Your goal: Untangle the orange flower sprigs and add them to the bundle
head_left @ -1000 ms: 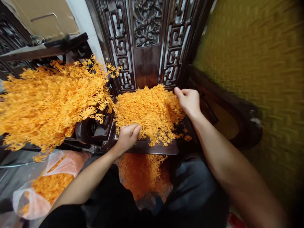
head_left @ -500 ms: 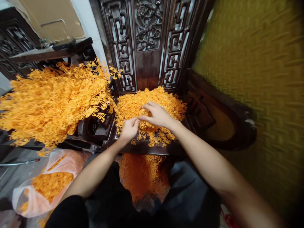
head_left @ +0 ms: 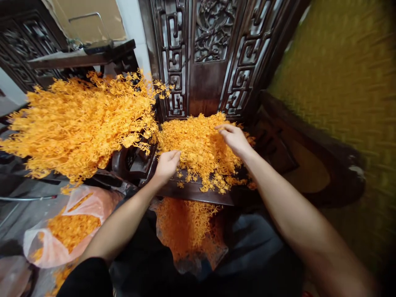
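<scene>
A heap of small orange plastic pieces (head_left: 198,140) covers the dark wooden seat (head_left: 198,192) in front of me. My left hand (head_left: 168,165) is at the heap's front left, thumb and fingers pinched together; whatever is between them is too small to make out. Over the right side of the heap is my right hand (head_left: 233,138), its fingers bent and partly apart, with nothing visible in them. A large bundle of orange branching stems (head_left: 83,128) lies to the left, its tips reaching towards the heap.
An open bag (head_left: 46,247) with orange pieces lies on the floor at lower left. Between my legs hangs another bag (head_left: 176,239) of orange pieces. Behind the seat rises a carved wooden back (head_left: 207,78). A yellow woven surface (head_left: 340,82) stands at right.
My right hand has parted from my left and moved right over the heap. My left hand stays at the front left, still pinched. The view has shifted slightly.
</scene>
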Demonstrator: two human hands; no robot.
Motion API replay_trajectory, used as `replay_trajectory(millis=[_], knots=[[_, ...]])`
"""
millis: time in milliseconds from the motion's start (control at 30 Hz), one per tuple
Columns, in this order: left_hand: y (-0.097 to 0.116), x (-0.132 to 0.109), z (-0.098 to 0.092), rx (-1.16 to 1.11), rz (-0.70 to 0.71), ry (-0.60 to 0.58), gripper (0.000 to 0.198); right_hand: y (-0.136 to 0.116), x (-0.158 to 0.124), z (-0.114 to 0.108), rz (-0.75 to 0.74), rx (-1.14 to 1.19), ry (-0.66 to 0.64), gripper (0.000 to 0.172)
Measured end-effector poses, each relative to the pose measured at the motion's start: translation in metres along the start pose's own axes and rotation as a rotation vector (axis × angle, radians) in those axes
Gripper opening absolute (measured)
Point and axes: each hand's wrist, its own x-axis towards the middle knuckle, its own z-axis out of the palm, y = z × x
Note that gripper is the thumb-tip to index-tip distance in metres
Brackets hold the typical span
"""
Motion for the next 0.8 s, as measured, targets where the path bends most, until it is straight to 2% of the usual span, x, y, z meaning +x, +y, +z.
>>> replay_trajectory(millis=[67, 133, 200, 267, 333, 400, 467, 500, 633, 700, 800], knots=[[0.0, 0.004, 0.007, -0.244, -0.132, 0.035, 0.035, -0.015, -0.011, 0.013, -0.094, -0.228, -0.038, 0.045], [0.004, 0.006, 0.016, -0.441, -0.215, 0.043, 0.024, -0.032, -0.024, 0.02, -0.231, -0.421, 0.026, 0.061], [0.008, 0.007, 0.025, -0.574, -0.256, 0.017, 0.016, -0.047, -0.037, 0.022, -0.399, -0.504, 0.141, 0.069], [0.01, 0.009, 0.032, -0.656, -0.291, -0.013, 0.015, -0.059, -0.048, 0.024, -0.57, -0.53, 0.184, 0.076], [0.011, 0.009, 0.038, -0.694, -0.309, -0.015, 0.017, -0.067, -0.054, 0.029, -0.707, -0.583, 0.114, 0.08], [0.011, 0.008, 0.043, -0.708, -0.313, -0.006, 0.022, -0.07, -0.055, 0.035, -0.771, -0.661, -0.032, 0.07], [0.012, 0.005, 0.047, -0.701, -0.307, -0.03, 0.022, -0.071, -0.05, 0.039, -0.73, -0.694, -0.132, 0.055], [0.013, 0.003, 0.048, -0.686, -0.305, -0.059, 0.022, -0.071, -0.046, 0.04, -0.683, -0.671, -0.133, 0.052], [0.023, -0.005, 0.049, -0.593, -0.294, -0.163, 0.026, -0.066, -0.024, 0.031, -0.432, -0.415, 0.049, 0.058], [0.027, -0.006, 0.047, -0.578, -0.289, -0.158, 0.021, -0.061, -0.014, 0.029, -0.315, -0.313, 0.112, 0.062], [0.026, -0.005, 0.044, -0.561, -0.315, -0.139, 0.017, -0.051, -0.002, 0.034, -0.181, -0.237, 0.136, 0.067]])
